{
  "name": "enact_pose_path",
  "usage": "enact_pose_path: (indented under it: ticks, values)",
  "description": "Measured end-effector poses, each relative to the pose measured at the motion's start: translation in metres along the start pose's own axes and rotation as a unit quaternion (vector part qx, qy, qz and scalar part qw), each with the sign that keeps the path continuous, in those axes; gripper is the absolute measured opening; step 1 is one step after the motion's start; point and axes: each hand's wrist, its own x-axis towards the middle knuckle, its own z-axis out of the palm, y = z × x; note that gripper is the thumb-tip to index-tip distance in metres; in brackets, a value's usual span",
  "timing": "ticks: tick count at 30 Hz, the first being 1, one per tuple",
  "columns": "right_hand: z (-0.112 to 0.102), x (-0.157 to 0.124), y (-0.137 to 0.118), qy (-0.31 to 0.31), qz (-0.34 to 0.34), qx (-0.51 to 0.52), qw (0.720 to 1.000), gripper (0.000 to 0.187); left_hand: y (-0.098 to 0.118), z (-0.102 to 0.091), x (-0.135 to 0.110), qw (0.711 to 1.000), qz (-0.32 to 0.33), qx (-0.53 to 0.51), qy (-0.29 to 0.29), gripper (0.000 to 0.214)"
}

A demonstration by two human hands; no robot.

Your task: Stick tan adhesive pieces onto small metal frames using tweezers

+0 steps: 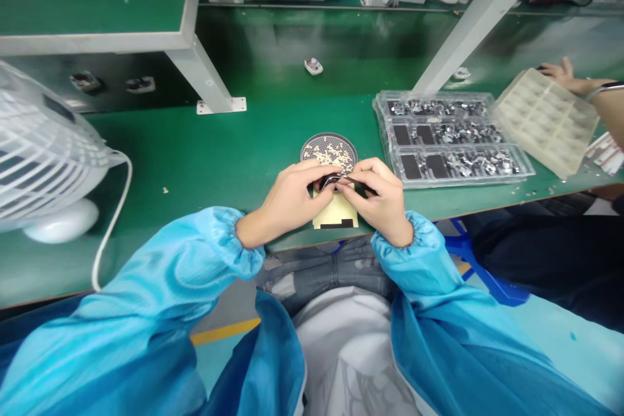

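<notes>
My left hand (298, 192) is closed on a small dark, shiny part (330, 179), too small to name surely. In my right hand (377, 194) a thin dark tool, seemingly tweezers (361, 184), points left and meets that part. Both hands come together just above a yellow pad (336, 211) with a black strip along its near edge. Right behind my fingers lies a round dark dish (329, 138) holding many tiny cream-coloured pieces. My fingertips partly hide the part and the tool's tip.
A clear tray (453, 136) of small metal parts lies to the right, near a co-worker's hand (560, 73) on a cream compartment tray (546, 120). A white fan (49, 149) stands left. Shelf posts (207, 78) rise behind; a small white part (313, 66) lies farther back.
</notes>
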Motion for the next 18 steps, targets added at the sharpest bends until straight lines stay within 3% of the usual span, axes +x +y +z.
enact_pose_path:
  ticks: [6,9,14,18]
  values:
    - [-0.001,0.001,0.004,-0.055,0.000,0.031,0.998,0.006,0.003,-0.001,0.003,1.000,-0.020,-0.012,-0.001,0.026]
    - [0.000,0.004,0.007,-0.018,0.024,0.017,0.999,0.007,-0.004,-0.006,0.010,0.993,-0.085,-0.065,0.039,0.029]
    - [0.001,0.007,0.009,-0.038,0.103,-0.084,0.990,0.018,-0.042,-0.022,0.027,0.972,-0.146,-0.100,0.155,0.024]
    - [-0.003,0.004,0.005,0.011,0.098,-0.036,0.995,0.020,-0.077,-0.034,0.038,0.971,-0.151,-0.058,0.177,0.025]
